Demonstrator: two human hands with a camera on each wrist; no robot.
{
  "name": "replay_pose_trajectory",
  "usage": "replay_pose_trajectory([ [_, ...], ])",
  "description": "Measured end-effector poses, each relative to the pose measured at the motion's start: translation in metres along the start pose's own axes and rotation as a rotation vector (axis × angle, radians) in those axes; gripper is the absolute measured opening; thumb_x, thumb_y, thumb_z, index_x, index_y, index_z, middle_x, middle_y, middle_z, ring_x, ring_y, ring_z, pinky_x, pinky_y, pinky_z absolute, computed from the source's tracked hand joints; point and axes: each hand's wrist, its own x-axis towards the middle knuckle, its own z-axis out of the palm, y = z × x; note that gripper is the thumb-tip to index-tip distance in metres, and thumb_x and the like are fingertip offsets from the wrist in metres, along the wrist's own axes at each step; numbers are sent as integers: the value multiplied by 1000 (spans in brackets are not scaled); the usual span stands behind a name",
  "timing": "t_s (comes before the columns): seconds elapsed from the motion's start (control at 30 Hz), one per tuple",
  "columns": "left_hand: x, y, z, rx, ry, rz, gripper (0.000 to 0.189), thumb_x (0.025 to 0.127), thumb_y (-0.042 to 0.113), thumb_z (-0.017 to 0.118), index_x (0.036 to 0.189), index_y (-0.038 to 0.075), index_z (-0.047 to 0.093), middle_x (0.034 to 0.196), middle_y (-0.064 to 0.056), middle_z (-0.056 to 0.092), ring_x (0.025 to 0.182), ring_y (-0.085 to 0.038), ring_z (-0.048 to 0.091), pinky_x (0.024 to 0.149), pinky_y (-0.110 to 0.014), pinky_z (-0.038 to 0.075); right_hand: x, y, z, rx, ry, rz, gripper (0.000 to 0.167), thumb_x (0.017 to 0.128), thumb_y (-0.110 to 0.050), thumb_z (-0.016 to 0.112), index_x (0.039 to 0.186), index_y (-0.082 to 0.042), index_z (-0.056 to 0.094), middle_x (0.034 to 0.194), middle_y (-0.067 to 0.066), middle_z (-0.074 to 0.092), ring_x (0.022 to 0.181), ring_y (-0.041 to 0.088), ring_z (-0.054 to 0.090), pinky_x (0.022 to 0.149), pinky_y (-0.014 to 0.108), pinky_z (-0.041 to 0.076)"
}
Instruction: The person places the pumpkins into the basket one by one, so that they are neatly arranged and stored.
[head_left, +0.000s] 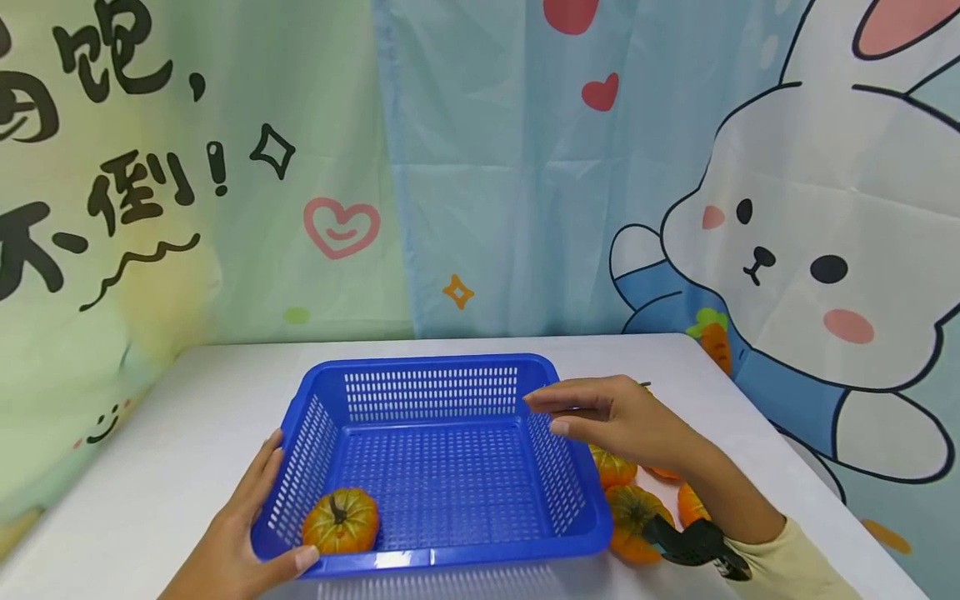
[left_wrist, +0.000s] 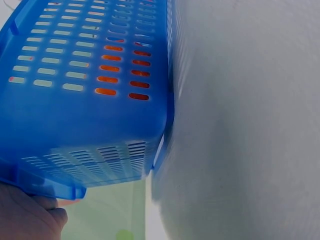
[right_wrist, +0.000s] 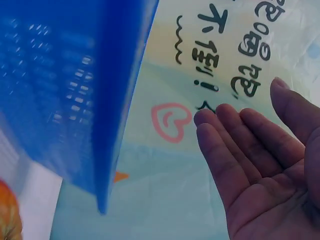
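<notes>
A blue plastic basket [head_left: 450, 475] with slotted walls stands on the white table. In its front left corner sits a small orange-yellow pumpkin [head_left: 341, 523] with a brown stem. My left hand [head_left: 232, 533] grips the basket's left front corner, thumb over the rim and fingers along the outside wall. The left wrist view shows orange through the basket wall [left_wrist: 75, 117]. Above the basket's right rim is my right hand [head_left: 611, 417], holding nothing. The right wrist view shows its palm [right_wrist: 265, 200] bare and its fingers nearly straight, beside the blue rim [right_wrist: 115, 100].
Several more pumpkins [head_left: 628, 508] lie on the table [head_left: 225, 400] to the right of the basket, partly hidden by the right forearm. A dark strap [head_left: 693, 546] is around the right wrist. Behind the table hangs a printed curtain [head_left: 480, 167].
</notes>
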Motion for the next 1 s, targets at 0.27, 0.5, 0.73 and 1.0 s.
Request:
replay_pose_trajectory([
  [0.27, 0, 0, 1, -22, -8, -10, 106, 82, 43, 71, 157, 14, 4, 163, 0, -6, 140, -52, 14, 93, -74, 27, -20, 25, -8, -60, 162, -36, 33, 94, -12, 65, 126, -4, 65, 119, 6, 67, 110, 21, 64, 85, 30, 54],
  [0.5, -1, 0, 3, -35, 4, 27, 105, 81, 40, 72, 157, 11, 6, 163, 2, -5, 141, -49, 13, 95, -75, 25, -35, 45, -11, -75, 249, 40, 34, 92, -16, 68, 125, -7, 66, 116, 3, 69, 106, 16, 65, 83, 30, 54],
  [0.73, -1, -1, 2, -37, 34, 68, 105, 79, 36, 74, 157, 11, 9, 163, 1, -2, 141, -50, 14, 93, -77, 27, -38, 61, -18, -59, 215, 119, 40, 93, -19, 68, 129, -3, 63, 122, 9, 66, 112, 25, 63, 85, 31, 53],
  [1.0, 1, -2, 0, -37, 12, 38, 105, 80, 38, 73, 157, 12, 7, 163, -2, -4, 141, -50, 12, 94, -77, 25, -38, 81, -25, -31, 161, 177, 46, 92, -19, 68, 133, -2, 59, 128, 14, 62, 118, 39, 56, 89, 30, 52],
])
